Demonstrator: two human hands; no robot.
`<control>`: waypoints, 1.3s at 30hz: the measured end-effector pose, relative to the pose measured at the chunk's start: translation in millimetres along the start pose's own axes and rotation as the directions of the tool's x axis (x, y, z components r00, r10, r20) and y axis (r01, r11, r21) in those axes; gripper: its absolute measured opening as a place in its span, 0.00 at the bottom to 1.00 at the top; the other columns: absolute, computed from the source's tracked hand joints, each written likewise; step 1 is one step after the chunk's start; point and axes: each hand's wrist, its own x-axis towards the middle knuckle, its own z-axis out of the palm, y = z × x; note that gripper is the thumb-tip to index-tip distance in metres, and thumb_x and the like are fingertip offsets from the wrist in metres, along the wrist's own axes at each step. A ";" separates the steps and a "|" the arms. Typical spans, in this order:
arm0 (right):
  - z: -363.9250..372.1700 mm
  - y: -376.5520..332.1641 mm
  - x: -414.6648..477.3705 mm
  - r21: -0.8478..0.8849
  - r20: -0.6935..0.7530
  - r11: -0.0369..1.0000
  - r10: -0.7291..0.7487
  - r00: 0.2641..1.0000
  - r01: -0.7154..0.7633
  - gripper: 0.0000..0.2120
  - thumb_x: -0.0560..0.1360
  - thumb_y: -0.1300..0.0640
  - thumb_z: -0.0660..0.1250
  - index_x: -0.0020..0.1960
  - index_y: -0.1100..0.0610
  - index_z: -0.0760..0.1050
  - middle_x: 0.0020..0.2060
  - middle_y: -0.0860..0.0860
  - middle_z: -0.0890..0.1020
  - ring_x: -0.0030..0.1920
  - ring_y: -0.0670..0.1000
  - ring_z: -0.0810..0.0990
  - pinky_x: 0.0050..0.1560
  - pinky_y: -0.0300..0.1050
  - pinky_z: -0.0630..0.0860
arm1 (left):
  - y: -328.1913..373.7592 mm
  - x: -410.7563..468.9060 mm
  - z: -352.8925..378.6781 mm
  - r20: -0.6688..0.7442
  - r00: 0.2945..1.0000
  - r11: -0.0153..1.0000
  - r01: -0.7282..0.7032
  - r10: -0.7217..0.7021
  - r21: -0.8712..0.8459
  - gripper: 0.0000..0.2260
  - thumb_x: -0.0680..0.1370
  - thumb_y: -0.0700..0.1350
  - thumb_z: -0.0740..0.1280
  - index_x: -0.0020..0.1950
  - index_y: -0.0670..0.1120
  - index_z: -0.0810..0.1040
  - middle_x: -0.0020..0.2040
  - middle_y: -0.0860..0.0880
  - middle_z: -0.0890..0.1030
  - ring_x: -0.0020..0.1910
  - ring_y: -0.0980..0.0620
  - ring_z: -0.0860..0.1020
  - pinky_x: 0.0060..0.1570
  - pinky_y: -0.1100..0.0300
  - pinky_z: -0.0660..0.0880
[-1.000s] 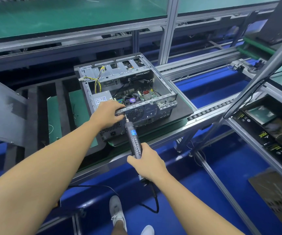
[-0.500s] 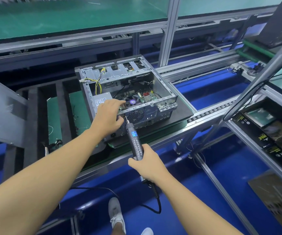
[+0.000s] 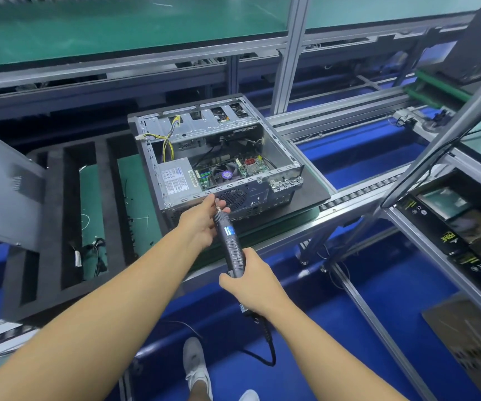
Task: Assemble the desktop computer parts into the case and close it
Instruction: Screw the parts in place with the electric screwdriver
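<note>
Two hands work at the near face of the open computer case [image 3: 258,195]. Right hand [image 3: 251,285]: grip wrapped fully round the lower handle of the electric screwdriver [image 3: 230,241], with its coiled cord [image 3: 268,340] hanging below the wrist. The driver is tilted, bit end pointing up and far toward the case's near top edge, left of the round fan grille [image 3: 235,198]. Left hand [image 3: 200,224]: thumb and fingers curled in, grip pinching the bit end of the screwdriver; whether a screw sits there is too small to tell. The tip is just beside the case edge, contact unclear.

The case lies with its open side up, no cover on, on a black pallet [image 3: 314,195] that rests on the roller conveyor [image 3: 358,195]. Inside: power supply [image 3: 175,179] at near left, CPU fan [image 3: 226,173] on the motherboard [image 3: 251,166] to its right, yellow cables [image 3: 168,140] running to the drive bay at the far end.

A grey side panel [image 3: 2,186] stands tilted at far left. Between it and the case is a black foam tray [image 3: 54,227] with long slots and loose wires in one slot. White shoes [image 3: 197,369] on blue floor at bottom. Black boxes [image 3: 447,241] at right.
</note>
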 end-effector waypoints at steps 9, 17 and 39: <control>-3.1 19.3 -8.0 0.091 0.013 0.995 -0.041 0.999 0.039 0.14 0.69 0.46 0.70 0.51 0.44 0.69 0.41 0.46 0.82 0.30 0.45 0.75 0.31 0.43 0.77 | -17.1 -13.6 4.3 0.049 0.998 0.980 -0.023 0.033 -0.199 0.04 0.82 0.45 0.63 0.52 0.45 0.74 0.38 0.49 0.85 0.32 0.50 0.82 0.36 0.54 0.80; -14.8 6.0 -7.8 0.233 0.004 0.960 -0.158 0.987 0.153 0.22 0.69 0.44 0.72 0.61 0.35 0.71 0.44 0.41 0.82 0.34 0.50 0.79 0.34 0.42 0.80 | 5.0 -33.6 20.8 -0.008 0.972 0.946 -0.232 0.237 -0.227 0.02 0.81 0.42 0.58 0.48 0.47 0.69 0.31 0.50 0.73 0.24 0.52 0.70 0.26 0.60 0.70; -31.8 8.1 -8.8 0.224 0.106 0.907 -0.387 0.916 0.357 0.21 0.66 0.45 0.81 0.49 0.44 0.71 0.47 0.51 0.82 0.42 0.49 0.79 0.48 0.47 0.76 | 51.3 -26.1 -15.8 0.075 0.967 0.842 -0.172 0.244 -0.512 0.08 0.82 0.44 0.59 0.43 0.48 0.70 0.29 0.53 0.70 0.24 0.56 0.68 0.25 0.65 0.67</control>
